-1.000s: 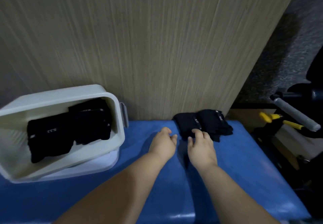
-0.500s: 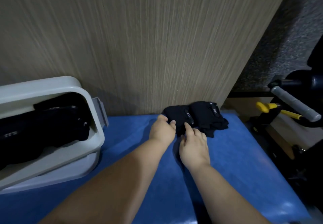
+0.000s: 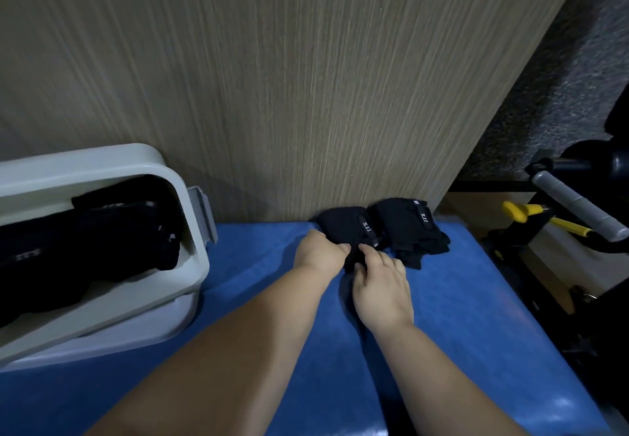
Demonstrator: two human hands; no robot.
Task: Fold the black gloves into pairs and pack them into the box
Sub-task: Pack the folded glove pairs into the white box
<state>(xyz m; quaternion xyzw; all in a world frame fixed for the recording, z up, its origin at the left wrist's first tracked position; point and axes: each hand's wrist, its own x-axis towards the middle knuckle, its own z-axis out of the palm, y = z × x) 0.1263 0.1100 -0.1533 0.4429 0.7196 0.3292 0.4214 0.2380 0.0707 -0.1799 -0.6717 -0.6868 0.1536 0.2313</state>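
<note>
Two black gloves lie side by side on the blue mat against the wooden panel. My left hand grips the near left edge of the left glove, fingers curled onto the fabric. My right hand pinches the same glove's near right edge beside its white-lettered strap. The right glove lies untouched just beyond. At the left stands the white box, tilted, with folded black gloves inside.
A tall wooden panel rises directly behind the gloves. To the right, past the mat's edge, are a grey-gripped bar, yellow-handled tools and dark equipment. The box's grey latch sticks out toward the gloves.
Both hands moved forward from the bare mat onto the left glove and took hold of its near edge. The view shifted right, so the box slid partly out of frame.
</note>
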